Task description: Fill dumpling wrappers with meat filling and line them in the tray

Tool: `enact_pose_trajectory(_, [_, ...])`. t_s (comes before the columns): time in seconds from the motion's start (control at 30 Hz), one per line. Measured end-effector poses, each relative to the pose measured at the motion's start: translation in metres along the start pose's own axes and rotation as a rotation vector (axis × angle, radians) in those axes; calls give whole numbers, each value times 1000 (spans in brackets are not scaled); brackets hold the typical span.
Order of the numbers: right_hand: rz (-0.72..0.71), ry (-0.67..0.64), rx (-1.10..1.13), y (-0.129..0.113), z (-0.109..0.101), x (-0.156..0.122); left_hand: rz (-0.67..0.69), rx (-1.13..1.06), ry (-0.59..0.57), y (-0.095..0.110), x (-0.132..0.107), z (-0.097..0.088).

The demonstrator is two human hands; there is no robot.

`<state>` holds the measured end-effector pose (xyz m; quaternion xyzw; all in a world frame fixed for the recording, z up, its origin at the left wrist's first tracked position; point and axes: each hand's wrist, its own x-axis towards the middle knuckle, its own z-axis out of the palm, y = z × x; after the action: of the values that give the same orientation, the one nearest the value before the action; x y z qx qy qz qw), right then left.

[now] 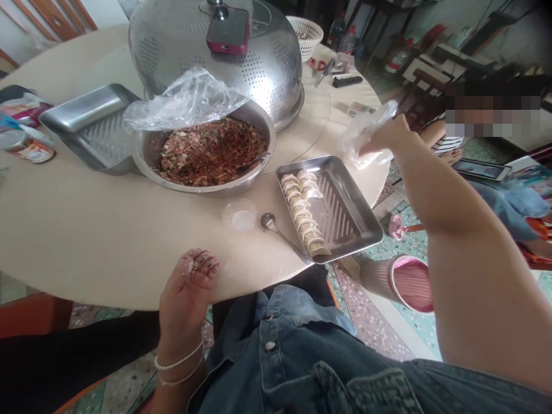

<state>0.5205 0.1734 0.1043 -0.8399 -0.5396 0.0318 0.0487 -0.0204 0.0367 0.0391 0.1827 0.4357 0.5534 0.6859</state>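
Note:
My right hand (pixel 390 135) reaches across to a clear plastic bag (pixel 360 135) at the table's right edge. Its fingers are inside the bag's mouth and mostly hidden, and pale contents show through the plastic. My left hand (pixel 190 287), dusted with flour, rests palm up by the near table edge, fingers loosely curled with nothing in them. Between the hands lies a metal tray (pixel 345 215) with a double row of dumplings (pixel 304 215) along its left side. A spoon (pixel 280 233) leans by the tray, next to a small clear dish (pixel 240 216) with white content.
A metal bowl (pixel 144 158) of minced filling (pixel 211 152) stands behind, partly under plastic film (pixel 190 100). Beyond are a perforated metal dome (pixel 172 46) with a phone (pixel 228 31) on top, and another tray (pixel 92 118). A bin (pixel 379 276) and a seated person (pixel 440 135) are at right.

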Motion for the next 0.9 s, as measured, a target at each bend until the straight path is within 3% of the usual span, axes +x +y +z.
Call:
enact_pose_trajectory(0.17, [28, -22, -46, -7, -5, -9, -26, 0, 33, 2, 0, -2])
enact_pose_trajectory(0.47, [-47, -63, 17, 15, -12, -6, -40, 2, 31, 0, 0, 1])
enact_pose_trajectory(0.9, [133, 21, 66, 30, -14, -29, -132, -46, 138, 4, -3, 11])
